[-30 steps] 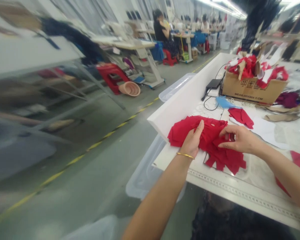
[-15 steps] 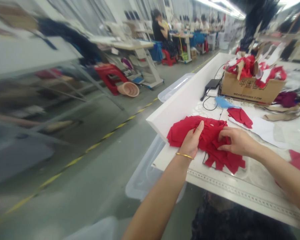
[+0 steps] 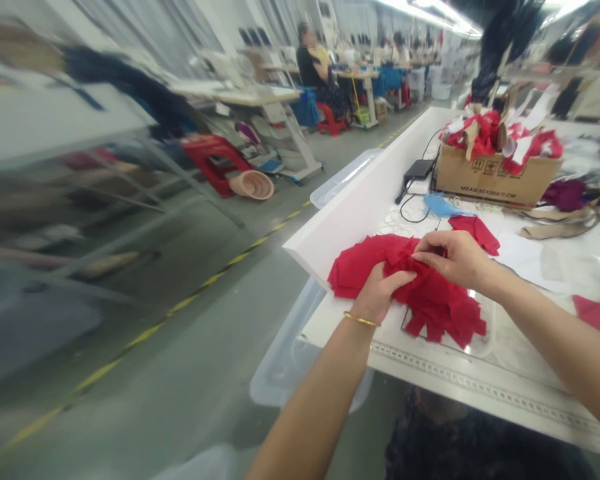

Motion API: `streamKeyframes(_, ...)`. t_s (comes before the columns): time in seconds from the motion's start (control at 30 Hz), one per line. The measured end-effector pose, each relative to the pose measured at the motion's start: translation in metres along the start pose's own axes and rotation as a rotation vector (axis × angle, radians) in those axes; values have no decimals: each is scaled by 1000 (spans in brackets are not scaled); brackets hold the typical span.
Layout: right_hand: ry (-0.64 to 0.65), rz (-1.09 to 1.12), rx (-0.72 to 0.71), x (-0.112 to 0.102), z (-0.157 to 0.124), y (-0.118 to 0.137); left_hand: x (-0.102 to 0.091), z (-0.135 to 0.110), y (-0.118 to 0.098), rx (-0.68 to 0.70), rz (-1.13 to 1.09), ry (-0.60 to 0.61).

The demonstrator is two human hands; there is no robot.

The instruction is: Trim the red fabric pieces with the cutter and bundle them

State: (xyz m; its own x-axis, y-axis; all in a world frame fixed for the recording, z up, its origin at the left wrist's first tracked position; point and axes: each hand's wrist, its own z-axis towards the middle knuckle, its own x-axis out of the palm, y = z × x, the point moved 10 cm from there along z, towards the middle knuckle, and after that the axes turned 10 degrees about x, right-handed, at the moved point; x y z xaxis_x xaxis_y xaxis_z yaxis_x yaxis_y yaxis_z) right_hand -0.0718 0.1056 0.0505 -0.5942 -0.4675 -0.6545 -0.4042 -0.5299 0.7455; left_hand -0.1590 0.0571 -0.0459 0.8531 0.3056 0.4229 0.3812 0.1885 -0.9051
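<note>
A pile of red fabric pieces lies on the white worktable near its left corner. My left hand, with a gold bangle at the wrist, pinches the cloth at the pile's middle. My right hand rests on top of the pile, fingers curled and gripping the same red cloth just right of the left hand. The two hands nearly touch.
A cardboard box stuffed with red and white scraps stands at the back. A black adapter with cable, a blue scrap and a single red piece lie near it. Clear plastic bins sit below the table edge. People work at far tables.
My left thumb, stretched up along the cloth before, has folded down into a pinch. My right hand has moved left and up over the pile, closing in on the left hand.
</note>
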Motion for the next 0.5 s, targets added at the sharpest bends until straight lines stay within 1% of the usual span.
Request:
streamKeyframes(0.07, 30, 1, -15, 7, 2, 10, 0, 0, -2, 33, 71, 24)
streamKeyframes(0.17, 57, 39, -74, 9, -3, 19, -6, 1, -4, 79, 129, -48)
streamKeyframes(0.23, 52, 43, -88, 3, -10, 14, -9, 2, -1, 72, 84, -91)
streamKeyframes(0.3, 87, -14, -71, 0, -18, 0, -11, 3, 4, 46, 7, -137)
streamKeyframes(0.43, 302, -219, -9, 10, -37, -41, -15, 5, 11, -6, -94, -204)
streamKeyframes(0.5, 352, -277, 15, 12, -41, -56, -14, 6, 11, -17, -124, -207)
